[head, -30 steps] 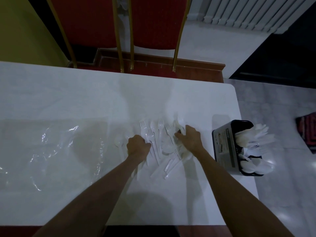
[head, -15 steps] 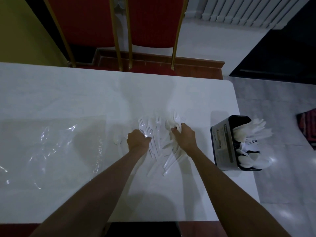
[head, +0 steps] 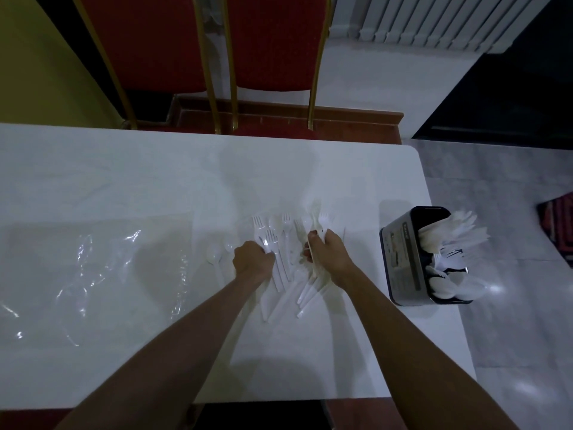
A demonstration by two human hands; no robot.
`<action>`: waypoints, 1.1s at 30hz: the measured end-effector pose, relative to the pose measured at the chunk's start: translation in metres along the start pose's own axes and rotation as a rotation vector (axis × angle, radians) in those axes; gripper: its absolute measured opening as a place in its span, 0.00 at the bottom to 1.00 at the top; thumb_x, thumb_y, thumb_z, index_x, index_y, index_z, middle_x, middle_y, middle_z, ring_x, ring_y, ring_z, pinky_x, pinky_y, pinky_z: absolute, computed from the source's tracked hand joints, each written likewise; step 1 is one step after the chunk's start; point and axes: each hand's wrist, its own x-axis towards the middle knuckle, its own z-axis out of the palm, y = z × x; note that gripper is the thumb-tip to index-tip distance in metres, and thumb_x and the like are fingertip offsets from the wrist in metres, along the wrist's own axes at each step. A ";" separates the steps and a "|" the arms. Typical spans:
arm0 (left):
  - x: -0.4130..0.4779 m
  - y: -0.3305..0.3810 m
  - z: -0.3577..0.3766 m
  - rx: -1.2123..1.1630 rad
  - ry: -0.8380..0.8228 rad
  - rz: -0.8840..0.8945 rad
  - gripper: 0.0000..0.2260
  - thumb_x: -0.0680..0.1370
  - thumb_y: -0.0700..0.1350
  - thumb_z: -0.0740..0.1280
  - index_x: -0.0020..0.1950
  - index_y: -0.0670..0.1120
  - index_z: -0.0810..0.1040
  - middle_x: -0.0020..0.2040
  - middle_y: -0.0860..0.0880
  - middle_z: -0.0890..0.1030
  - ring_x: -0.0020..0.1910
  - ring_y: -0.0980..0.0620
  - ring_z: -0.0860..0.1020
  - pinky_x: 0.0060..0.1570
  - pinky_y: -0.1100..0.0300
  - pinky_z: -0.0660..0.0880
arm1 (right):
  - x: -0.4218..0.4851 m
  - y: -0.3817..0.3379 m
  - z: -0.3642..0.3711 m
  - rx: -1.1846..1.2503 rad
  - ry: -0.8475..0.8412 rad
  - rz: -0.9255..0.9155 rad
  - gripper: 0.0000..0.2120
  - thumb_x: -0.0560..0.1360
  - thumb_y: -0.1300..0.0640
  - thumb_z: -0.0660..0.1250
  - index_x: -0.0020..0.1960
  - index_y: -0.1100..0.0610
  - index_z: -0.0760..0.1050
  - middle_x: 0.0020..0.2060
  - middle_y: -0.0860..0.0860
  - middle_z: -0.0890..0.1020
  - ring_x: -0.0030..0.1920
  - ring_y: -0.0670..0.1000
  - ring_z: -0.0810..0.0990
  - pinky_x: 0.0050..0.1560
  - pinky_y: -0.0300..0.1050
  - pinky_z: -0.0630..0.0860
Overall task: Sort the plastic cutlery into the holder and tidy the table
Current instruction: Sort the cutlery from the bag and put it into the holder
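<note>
Left hand (head: 252,259): set at the left edge of the heap, its fingers clenched round the handles of some of the scattered white plastic forks (head: 286,234); half a second ago that grasp was looser. Right hand (head: 328,254): fingers (head: 311,235) curled round a small bunch of the same forks, tines pointed away. A second ago this hand was laid over the heap; since then the bunch has been drawn together and its tines raised clear of the white bench (head: 155,181). The gathering step is judged nearly done, with carriage to the holder due next. Other handles remain fanned out between the wrists, ungrasped. Two white plastic spoons (head: 214,257): lying just left of the left hand, untouched. Crumpled clear plastic bag (head: 93,268): flat on the bench, well to the left, yet to be tidied. Black rectangular cutlery holder (head: 403,259): upright at the bench's right edge, already stocked with white cutlery, well apart from the right hand. Red padded chairs with gilt frames (head: 273,41): beyond the far edge.
</note>
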 end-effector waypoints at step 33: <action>-0.045 0.066 -0.044 -0.307 -0.221 0.380 0.04 0.72 0.39 0.71 0.45 0.45 0.82 0.39 0.46 0.83 0.40 0.49 0.82 0.51 0.55 0.80 | -0.067 -0.049 -0.057 0.022 -0.014 -0.080 0.07 0.76 0.56 0.69 0.40 0.53 0.75 0.36 0.46 0.81 0.36 0.40 0.79 0.41 0.34 0.73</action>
